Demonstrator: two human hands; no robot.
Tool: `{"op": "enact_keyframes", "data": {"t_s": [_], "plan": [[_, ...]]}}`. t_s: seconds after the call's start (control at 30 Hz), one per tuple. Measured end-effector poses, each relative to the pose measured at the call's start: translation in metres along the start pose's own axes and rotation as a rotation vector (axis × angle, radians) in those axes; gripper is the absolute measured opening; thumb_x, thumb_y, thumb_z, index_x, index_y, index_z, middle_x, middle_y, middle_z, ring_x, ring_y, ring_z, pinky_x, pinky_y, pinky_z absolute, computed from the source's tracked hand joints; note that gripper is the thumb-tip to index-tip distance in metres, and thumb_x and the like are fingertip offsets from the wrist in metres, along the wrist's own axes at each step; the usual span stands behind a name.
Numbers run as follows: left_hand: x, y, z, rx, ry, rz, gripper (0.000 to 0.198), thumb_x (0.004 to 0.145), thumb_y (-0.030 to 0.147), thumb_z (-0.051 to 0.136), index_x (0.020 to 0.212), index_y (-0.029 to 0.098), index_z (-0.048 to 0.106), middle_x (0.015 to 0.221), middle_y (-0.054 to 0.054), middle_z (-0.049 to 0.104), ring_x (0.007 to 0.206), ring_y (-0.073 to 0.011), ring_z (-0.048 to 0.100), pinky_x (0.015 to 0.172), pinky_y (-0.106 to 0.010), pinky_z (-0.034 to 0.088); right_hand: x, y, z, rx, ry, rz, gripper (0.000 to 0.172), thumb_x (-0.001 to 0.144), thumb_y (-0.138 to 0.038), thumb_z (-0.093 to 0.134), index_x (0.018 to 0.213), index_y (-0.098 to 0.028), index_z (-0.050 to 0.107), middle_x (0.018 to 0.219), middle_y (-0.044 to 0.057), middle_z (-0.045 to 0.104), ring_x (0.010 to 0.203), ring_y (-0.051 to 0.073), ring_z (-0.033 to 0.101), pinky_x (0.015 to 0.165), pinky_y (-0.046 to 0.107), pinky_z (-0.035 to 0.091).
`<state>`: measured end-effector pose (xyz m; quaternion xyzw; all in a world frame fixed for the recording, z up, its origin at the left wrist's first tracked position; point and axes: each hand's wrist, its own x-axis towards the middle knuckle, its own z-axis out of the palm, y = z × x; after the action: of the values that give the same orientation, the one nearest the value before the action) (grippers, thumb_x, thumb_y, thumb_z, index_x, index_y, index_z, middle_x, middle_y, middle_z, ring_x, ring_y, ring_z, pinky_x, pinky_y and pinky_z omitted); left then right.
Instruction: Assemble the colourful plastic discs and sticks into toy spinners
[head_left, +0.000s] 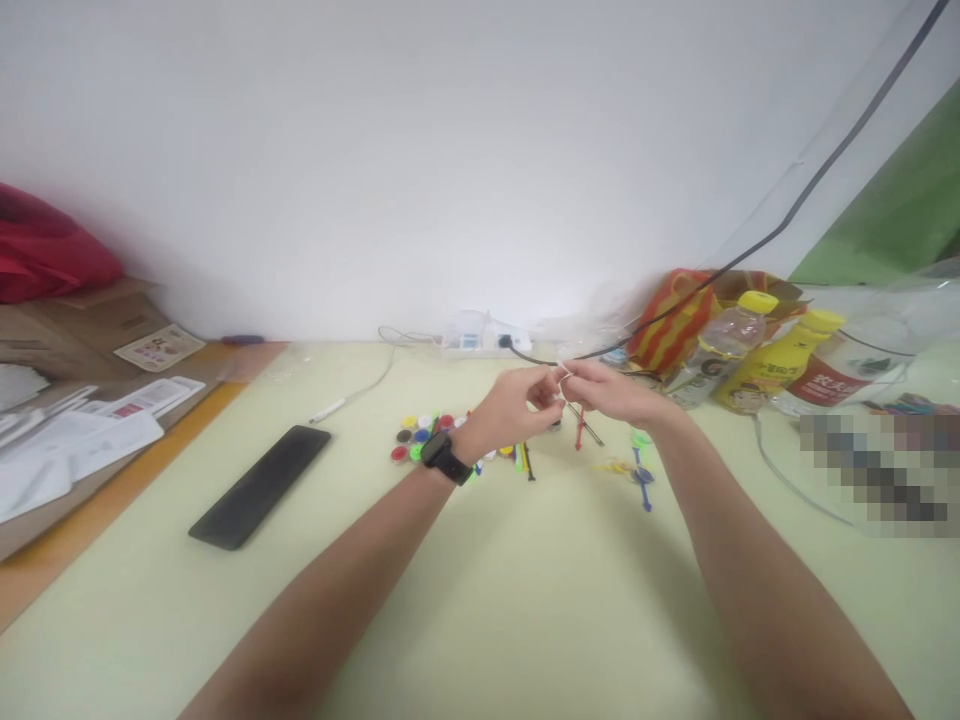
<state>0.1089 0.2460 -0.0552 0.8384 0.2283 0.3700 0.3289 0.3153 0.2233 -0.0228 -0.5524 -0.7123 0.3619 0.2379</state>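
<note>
My left hand (517, 405), with a black watch (445, 460) on its wrist, has its fingers closed in a pinch. My right hand (613, 390) meets it fingertip to fingertip. Between them is a thin white strip (565, 376), bent in a curve; its exact kind is too small to make out. Small round coloured discs (400, 453) lie under and beside my left wrist, partly hidden. Just below the hands are a thin red arrow-tipped stick (580, 430) and a dark one. A blue arrow-tipped stick (642, 480) with a round piece rests near my right wrist.
A black slab-like object (260, 487) lies at left on the pale table. A white power strip (480, 335) stands against the wall. Bottles (780, 360) and a red-yellow bag (667, 325) crowd the right. Papers (112, 430) and a cardboard box (90, 325) are far left.
</note>
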Motion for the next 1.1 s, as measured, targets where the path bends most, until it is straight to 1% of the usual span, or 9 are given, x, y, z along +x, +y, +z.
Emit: {"op": "enact_keyframes", "data": {"t_s": [0.1, 0.17, 0.27, 0.37, 0.53, 0.63, 0.73, 0.83, 1.1], "plan": [[-0.003, -0.002, 0.004, 0.056, -0.099, -0.035, 0.008, 0.084, 0.022, 0.067, 0.081, 0.018, 0.061, 0.079, -0.001, 0.069, 0.072, -0.0151, 0.065, 0.068, -0.026, 0.052, 0.002, 0.014, -0.009, -0.244, 0.005, 0.085, 0.034, 0.089, -0.025, 0.045, 0.114, -0.024, 0.067, 0.110, 0.005, 0.069, 0.101, 0.021, 0.063, 0.079, 0.026, 0.050], [-0.006, -0.004, 0.010, 0.093, -0.205, -0.018, 0.005, 0.083, 0.020, 0.069, 0.086, 0.019, 0.066, 0.082, -0.001, 0.070, 0.075, -0.0157, 0.065, 0.070, -0.026, 0.050, 0.005, 0.029, -0.016, -0.422, -0.010, 0.180, 0.038, 0.090, -0.022, 0.044, 0.121, -0.022, 0.066, 0.126, 0.007, 0.068, 0.115, 0.023, 0.061, 0.090, 0.027, 0.049], [-0.010, -0.009, 0.018, 0.182, -0.342, 0.012, 0.013, 0.083, 0.020, 0.070, 0.096, 0.022, 0.073, 0.090, -0.001, 0.073, 0.085, -0.0186, 0.066, 0.077, -0.028, 0.048, 0.009, 0.051, -0.022, -0.588, -0.055, 0.323, 0.039, 0.086, -0.020, 0.052, 0.122, -0.016, 0.067, 0.130, 0.014, 0.067, 0.117, 0.029, 0.063, 0.092, 0.032, 0.050], [-0.013, -0.015, 0.020, 0.294, -0.403, -0.018, 0.010, 0.083, 0.023, 0.074, 0.092, 0.022, 0.075, 0.094, -0.004, 0.073, 0.098, -0.0233, 0.063, 0.082, -0.032, 0.047, 0.010, 0.060, -0.023, -0.608, -0.084, 0.369, 0.039, 0.085, -0.025, 0.058, 0.120, -0.014, 0.068, 0.128, 0.016, 0.068, 0.113, 0.031, 0.066, 0.087, 0.033, 0.051], [-0.012, -0.020, 0.008, 0.370, -0.391, 0.001, 0.010, 0.084, 0.025, 0.074, 0.093, 0.022, 0.073, 0.101, -0.004, 0.071, 0.103, -0.0246, 0.057, 0.085, -0.033, 0.047, 0.003, 0.058, -0.035, -0.539, -0.140, 0.350, 0.027, 0.089, -0.036, 0.059, 0.108, -0.020, 0.069, 0.112, 0.008, 0.073, 0.090, 0.022, 0.071, 0.069, 0.027, 0.052], [-0.011, -0.020, 0.002, 0.408, -0.318, 0.002, 0.020, 0.085, 0.031, 0.075, 0.102, 0.022, 0.072, 0.105, -0.005, 0.069, 0.103, -0.0259, 0.056, 0.086, -0.036, 0.046, -0.006, 0.063, -0.050, -0.566, -0.101, 0.496, 0.025, 0.082, -0.041, 0.067, 0.093, -0.018, 0.066, 0.099, 0.011, 0.074, 0.079, 0.023, 0.069, 0.062, 0.030, 0.050], [-0.011, -0.021, 0.002, 0.451, -0.265, -0.019, 0.025, 0.083, 0.038, 0.078, 0.102, 0.022, 0.071, 0.102, -0.006, 0.069, 0.100, -0.0275, 0.056, 0.083, -0.038, 0.046, -0.013, 0.071, -0.057, -0.534, -0.196, 0.624, 0.029, 0.075, -0.044, 0.075, 0.074, -0.017, 0.064, 0.083, 0.013, 0.073, 0.071, 0.023, 0.066, 0.059, 0.032, 0.048], [-0.014, -0.025, 0.003, 0.452, -0.250, -0.050, 0.022, 0.084, 0.036, 0.077, 0.101, 0.023, 0.071, 0.099, -0.005, 0.069, 0.100, -0.0277, 0.057, 0.081, -0.037, 0.047, -0.015, 0.075, -0.055, -0.469, -0.276, 0.633, 0.025, 0.068, -0.034, 0.079, 0.062, -0.017, 0.062, 0.075, 0.011, 0.072, 0.066, 0.020, 0.065, 0.058, 0.030, 0.047], [-0.016, -0.031, 0.001, 0.393, -0.252, -0.084, 0.016, 0.090, 0.032, 0.072, 0.103, 0.024, 0.071, 0.099, -0.005, 0.070, 0.104, -0.0267, 0.060, 0.082, -0.036, 0.048, -0.015, 0.069, -0.061, -0.464, -0.201, 0.598, 0.012, 0.071, -0.019, 0.073, 0.069, -0.017, 0.061, 0.076, 0.009, 0.072, 0.069, 0.020, 0.065, 0.058, 0.028, 0.045]]}}
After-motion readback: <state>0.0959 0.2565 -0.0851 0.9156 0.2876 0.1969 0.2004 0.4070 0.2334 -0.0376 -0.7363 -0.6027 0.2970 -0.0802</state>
